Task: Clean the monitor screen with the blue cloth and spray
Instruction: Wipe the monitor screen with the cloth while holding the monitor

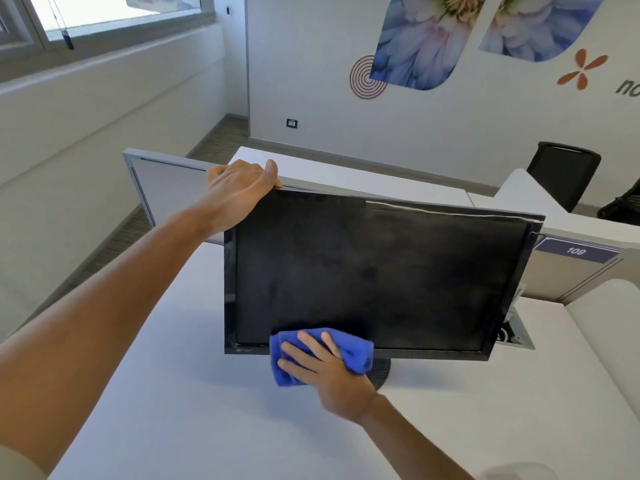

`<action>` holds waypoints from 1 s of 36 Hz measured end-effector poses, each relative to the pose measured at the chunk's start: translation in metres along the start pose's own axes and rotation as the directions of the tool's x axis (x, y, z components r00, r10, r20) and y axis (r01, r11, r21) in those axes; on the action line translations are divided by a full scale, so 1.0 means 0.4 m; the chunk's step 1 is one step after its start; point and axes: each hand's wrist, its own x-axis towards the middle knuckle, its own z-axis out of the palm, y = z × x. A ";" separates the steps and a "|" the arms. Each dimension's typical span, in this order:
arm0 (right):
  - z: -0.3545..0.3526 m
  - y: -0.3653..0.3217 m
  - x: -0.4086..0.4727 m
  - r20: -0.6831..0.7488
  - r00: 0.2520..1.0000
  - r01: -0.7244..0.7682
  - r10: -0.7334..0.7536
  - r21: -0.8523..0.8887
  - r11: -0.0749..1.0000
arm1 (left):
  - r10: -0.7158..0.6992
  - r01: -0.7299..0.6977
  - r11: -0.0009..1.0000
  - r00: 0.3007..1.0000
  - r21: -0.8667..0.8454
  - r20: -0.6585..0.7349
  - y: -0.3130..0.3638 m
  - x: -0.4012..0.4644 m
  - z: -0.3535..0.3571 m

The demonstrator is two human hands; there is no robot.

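Nearest to you, your right hand (320, 367) lies flat with the fingers spread, and it presses the folded blue microfibre cloth (322, 355) against the lower left part of the flat black monitor with the dark glass screen (374, 271). The hand does not clench the cloth; the palm and fingers pin it to the glass, and the cloth also covers a bit of the bottom bezel. I judge that you hold it so open in order to spread the pressure over a wide patch while you wipe.

The monitor stands on the white desk top (180, 393), on its dark round foot (379, 374), which is half hidden behind the cloth. The long axis of the screen runs from left to right, with the right end a little lower in this view. The glass faces you and seems to lean back a little, so it meets your hand well.

Farther away, your left hand (242, 187) wraps over the top left corner of the monitor, fingers behind and thumb on the upper edge. This grip probably steadies the panel, so that the push of the wiping hand does not tip or turn it on the foot.

The screen shows dull smears in its middle, so I think the wiping is not finished. No spray bottle is in view.
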 end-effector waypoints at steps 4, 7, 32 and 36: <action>-0.051 0.066 0.022 0.059 0.990 0.133 -0.129 -0.082 0.988 | 0.022 -0.023 0.999 1.000 0.043 0.004 -0.011 0.004 -0.002; -0.148 0.146 0.043 -0.060 0.998 -0.007 -0.003 -0.154 0.988 | 0.027 -0.027 0.998 1.000 0.058 0.006 -0.012 0.009 -0.001; -0.256 0.221 0.093 -0.295 0.939 -0.218 0.178 -0.108 0.970 | 0.009 -0.009 1.000 1.000 0.014 0.000 0.003 -0.006 -0.004; -0.345 0.272 0.120 -0.633 0.538 -0.553 0.557 0.233 0.800 | 0.006 -0.006 1.000 1.000 -0.001 -0.008 0.009 -0.005 -0.004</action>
